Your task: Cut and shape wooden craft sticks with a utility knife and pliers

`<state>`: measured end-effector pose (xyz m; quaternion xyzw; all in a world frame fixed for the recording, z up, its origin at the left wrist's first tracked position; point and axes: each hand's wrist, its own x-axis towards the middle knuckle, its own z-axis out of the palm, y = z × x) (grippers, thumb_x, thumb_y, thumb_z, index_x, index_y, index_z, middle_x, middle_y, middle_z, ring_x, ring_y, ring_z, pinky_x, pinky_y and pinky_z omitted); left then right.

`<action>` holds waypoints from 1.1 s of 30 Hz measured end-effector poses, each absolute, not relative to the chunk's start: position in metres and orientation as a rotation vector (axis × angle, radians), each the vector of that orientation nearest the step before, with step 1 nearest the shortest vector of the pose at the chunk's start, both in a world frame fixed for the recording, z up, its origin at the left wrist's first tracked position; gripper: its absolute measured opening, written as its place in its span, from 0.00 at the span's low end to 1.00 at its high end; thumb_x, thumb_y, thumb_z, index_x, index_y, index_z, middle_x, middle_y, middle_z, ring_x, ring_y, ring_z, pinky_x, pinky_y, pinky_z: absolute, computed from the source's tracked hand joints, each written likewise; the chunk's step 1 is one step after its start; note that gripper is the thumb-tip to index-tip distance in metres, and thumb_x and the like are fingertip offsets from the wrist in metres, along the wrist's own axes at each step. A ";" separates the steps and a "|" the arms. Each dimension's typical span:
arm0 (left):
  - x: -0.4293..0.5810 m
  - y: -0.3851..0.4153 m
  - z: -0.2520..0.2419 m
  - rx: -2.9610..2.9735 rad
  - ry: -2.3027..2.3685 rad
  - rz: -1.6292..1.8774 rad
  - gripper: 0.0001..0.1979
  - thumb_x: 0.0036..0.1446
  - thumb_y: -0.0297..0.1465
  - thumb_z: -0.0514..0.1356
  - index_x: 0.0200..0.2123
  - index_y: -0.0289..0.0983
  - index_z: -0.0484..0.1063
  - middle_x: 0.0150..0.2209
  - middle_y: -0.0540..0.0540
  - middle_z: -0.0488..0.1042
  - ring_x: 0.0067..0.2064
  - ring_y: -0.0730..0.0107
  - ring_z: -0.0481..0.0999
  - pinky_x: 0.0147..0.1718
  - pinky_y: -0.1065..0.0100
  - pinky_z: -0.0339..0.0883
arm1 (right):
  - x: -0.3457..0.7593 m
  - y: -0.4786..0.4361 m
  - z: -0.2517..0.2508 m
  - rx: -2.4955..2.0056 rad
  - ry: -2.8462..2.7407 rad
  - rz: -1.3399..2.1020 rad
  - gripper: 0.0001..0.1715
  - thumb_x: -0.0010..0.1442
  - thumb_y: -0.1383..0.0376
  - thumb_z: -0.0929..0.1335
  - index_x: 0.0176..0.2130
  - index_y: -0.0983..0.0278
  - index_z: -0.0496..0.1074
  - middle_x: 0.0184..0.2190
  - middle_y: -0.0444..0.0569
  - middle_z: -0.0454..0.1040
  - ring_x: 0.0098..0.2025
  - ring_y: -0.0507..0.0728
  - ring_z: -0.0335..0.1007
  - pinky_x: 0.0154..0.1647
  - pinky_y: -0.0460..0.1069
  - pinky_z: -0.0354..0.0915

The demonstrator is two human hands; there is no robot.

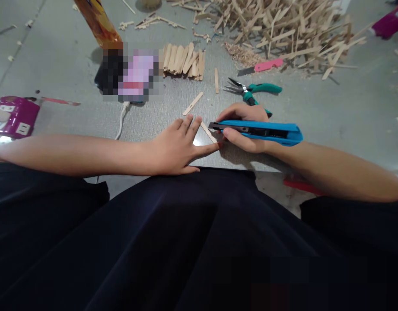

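Note:
My left hand [181, 144] lies on the grey table with its fingers spread, two fingertips touching or close to the ends of a thin wooden stick [208, 132]. Wrapped round a blue box cutter [263, 131] is my right hand [246, 129]; the cutter's blade end points left, just above that stick. Another wooden stick [192, 103], with a small dark mark in its middle, lies at a slant beyond my left fingertips. A third stick [217, 80] lies farther off, between the stick bundle and the pliers.
Green-handled pliers [247, 90] and a pink cutter [268, 65] lie beyond my right hand. A large stick pile [283, 26], a row of sticks [184, 60], a phone [137, 75] with a cable, an orange bottle [100, 21] and a purple power strip [19, 116] stand around.

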<state>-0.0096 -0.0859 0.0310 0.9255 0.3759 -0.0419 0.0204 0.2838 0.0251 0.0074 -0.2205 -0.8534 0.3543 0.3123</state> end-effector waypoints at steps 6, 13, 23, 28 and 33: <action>-0.010 -0.085 0.030 2.855 1.200 -0.131 0.48 0.73 0.49 0.79 0.88 0.47 0.68 0.90 0.15 0.58 0.87 0.03 0.66 0.79 0.22 0.65 | 0.273 0.024 0.011 -0.665 -2.301 0.855 0.19 0.74 0.38 0.77 0.51 0.46 0.84 0.41 0.48 0.90 0.38 0.70 0.86 0.45 0.69 0.82; -0.006 -0.084 0.034 2.830 1.212 -0.232 0.46 0.75 0.51 0.77 0.87 0.45 0.69 0.90 0.14 0.58 0.87 0.01 0.63 0.79 0.25 0.63 | 0.270 0.022 0.010 -0.648 -2.307 0.863 0.18 0.77 0.39 0.76 0.52 0.45 0.84 0.42 0.48 0.90 0.41 0.71 0.87 0.49 0.70 0.83; -0.008 -0.082 0.030 2.816 1.197 -0.189 0.46 0.74 0.51 0.77 0.85 0.43 0.69 0.91 0.17 0.57 0.88 0.04 0.62 0.80 0.26 0.61 | 0.270 0.022 0.009 -0.721 -2.322 0.827 0.24 0.72 0.33 0.77 0.50 0.46 0.85 0.42 0.51 0.89 0.44 0.74 0.88 0.53 0.72 0.87; -0.005 -0.081 0.035 2.803 1.209 -0.253 0.44 0.75 0.51 0.76 0.85 0.41 0.70 0.91 0.13 0.55 0.88 0.00 0.61 0.79 0.25 0.63 | 0.269 0.021 0.008 -0.676 -2.355 0.744 0.24 0.77 0.35 0.73 0.52 0.49 0.84 0.43 0.52 0.90 0.41 0.71 0.88 0.48 0.68 0.84; 0.000 -0.082 0.044 2.781 1.222 -0.326 0.45 0.77 0.51 0.75 0.87 0.42 0.69 0.92 0.12 0.52 0.89 0.01 0.60 0.78 0.25 0.64 | 0.270 0.023 0.004 -0.657 -2.382 0.727 0.26 0.73 0.35 0.77 0.54 0.48 0.84 0.42 0.50 0.89 0.41 0.71 0.88 0.47 0.65 0.83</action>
